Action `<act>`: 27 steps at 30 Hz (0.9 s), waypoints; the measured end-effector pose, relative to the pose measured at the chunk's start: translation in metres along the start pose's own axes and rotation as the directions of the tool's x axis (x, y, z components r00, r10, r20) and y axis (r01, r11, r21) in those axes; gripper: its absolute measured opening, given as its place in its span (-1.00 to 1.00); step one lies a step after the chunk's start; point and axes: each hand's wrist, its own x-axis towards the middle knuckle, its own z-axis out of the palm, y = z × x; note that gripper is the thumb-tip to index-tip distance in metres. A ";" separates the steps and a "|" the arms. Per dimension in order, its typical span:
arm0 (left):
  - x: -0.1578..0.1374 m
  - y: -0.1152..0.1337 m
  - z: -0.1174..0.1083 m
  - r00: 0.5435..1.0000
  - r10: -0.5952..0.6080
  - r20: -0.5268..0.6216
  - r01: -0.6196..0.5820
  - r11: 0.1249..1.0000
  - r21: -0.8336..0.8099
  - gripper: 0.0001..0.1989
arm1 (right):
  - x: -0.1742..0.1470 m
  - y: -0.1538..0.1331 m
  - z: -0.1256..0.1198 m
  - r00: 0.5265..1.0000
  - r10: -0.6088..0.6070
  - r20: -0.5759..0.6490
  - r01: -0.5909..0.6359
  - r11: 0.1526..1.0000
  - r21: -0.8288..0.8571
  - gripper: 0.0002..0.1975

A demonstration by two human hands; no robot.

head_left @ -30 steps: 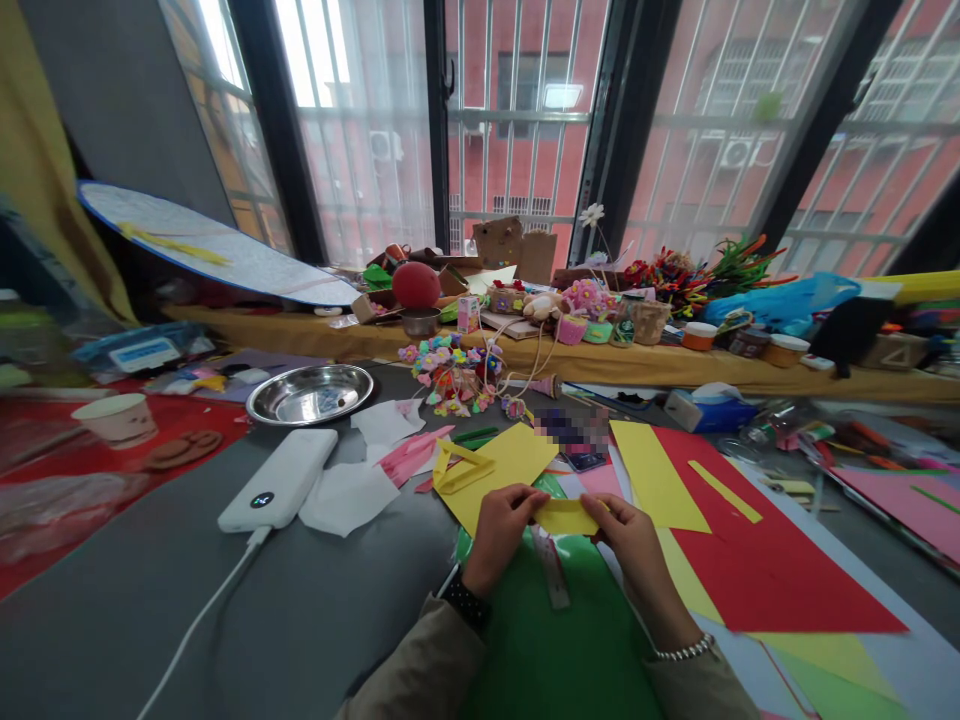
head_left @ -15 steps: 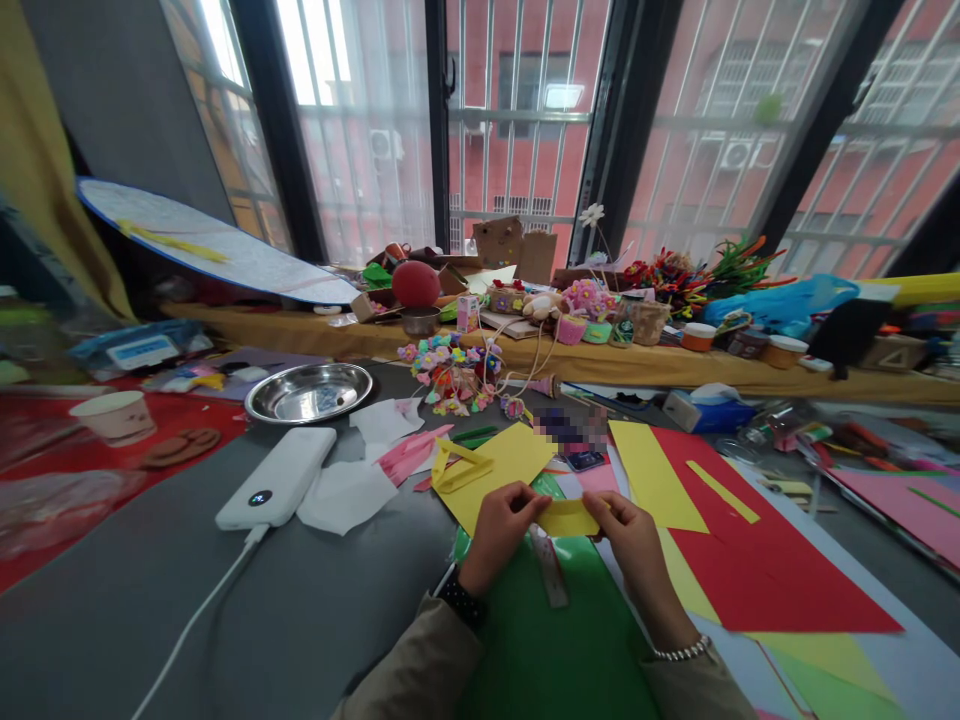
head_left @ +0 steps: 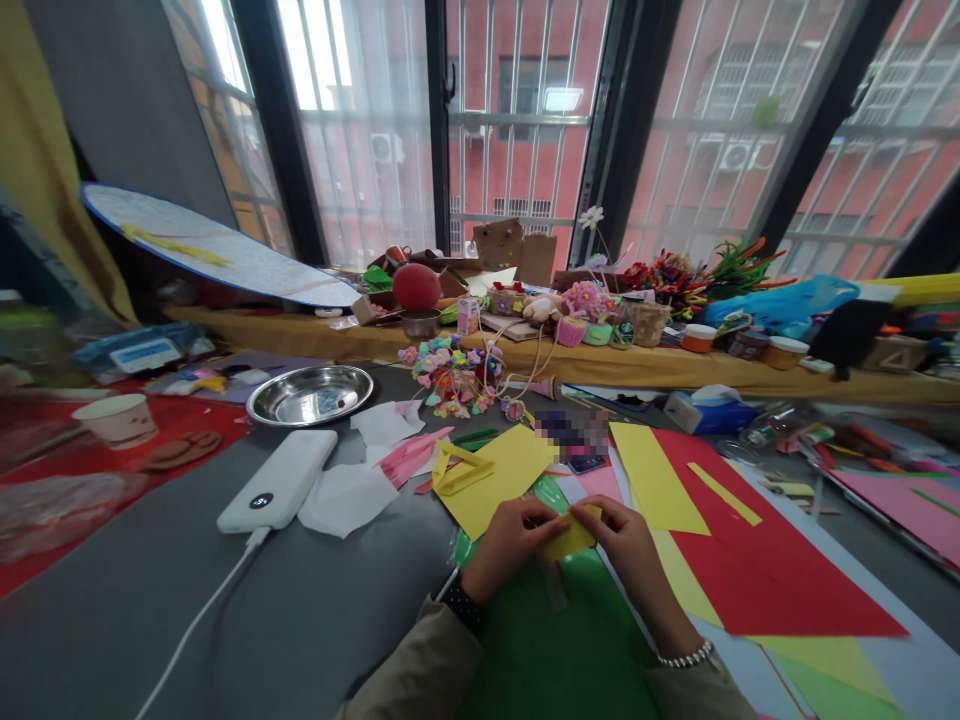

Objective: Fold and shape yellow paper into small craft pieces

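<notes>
A small piece of yellow paper (head_left: 568,543) is pinched between the fingertips of both hands, above a green sheet (head_left: 562,640). My left hand (head_left: 510,540) grips its left end, and my right hand (head_left: 619,535) grips the upper right part. The two sets of fingertips are close together, and fingers cover part of the paper. Just beyond my left hand lies a larger yellow sheet (head_left: 499,475) with a folded yellow strip (head_left: 459,472) on it. Under the held piece, a narrow pale strip (head_left: 555,585) rests on the green surface.
Red paper (head_left: 787,550) and a yellow rectangle (head_left: 660,480) lie to the right. On the left are a white power bank (head_left: 277,480) with a cable, a metal plate (head_left: 309,394) and a paper cup (head_left: 116,420). Crafts crowd the window ledge (head_left: 360,343).
My hands have come closer together. The yellow paper, earlier stretched flat between them, is now bent and tilted between the fingertips.
</notes>
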 end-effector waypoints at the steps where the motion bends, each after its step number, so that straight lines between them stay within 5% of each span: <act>1: 0.000 0.000 0.000 1.000 0.000 -0.009 0.000 1.000 -0.002 -0.72 | 0.000 -0.001 0.001 1.000 -0.002 -0.006 0.002 1.000 0.004 -0.68; 8: 0.004 -0.002 -0.006 0.962 -0.119 -0.244 0.090 0.988 -0.127 -0.73 | 0.000 0.003 0.005 0.985 -0.025 0.169 0.011 0.996 0.083 -0.68; 11: 0.006 -0.005 -0.007 0.954 -0.212 -0.212 0.135 0.936 -0.325 -0.73 | 0.000 0.005 0.008 0.969 -0.039 0.244 0.022 0.997 0.072 -0.73; 21: 0.007 -0.008 -0.002 0.942 -0.336 -0.009 0.270 0.772 -0.575 -0.63 | 0.000 0.003 0.004 0.996 -0.029 0.080 0.022 0.996 0.085 -0.67; 27: 0.007 -0.004 -0.010 0.936 -0.335 -0.112 0.210 0.782 -0.587 -0.66 | 0.001 0.005 0.002 0.998 -0.032 0.063 0.028 0.998 0.058 -0.69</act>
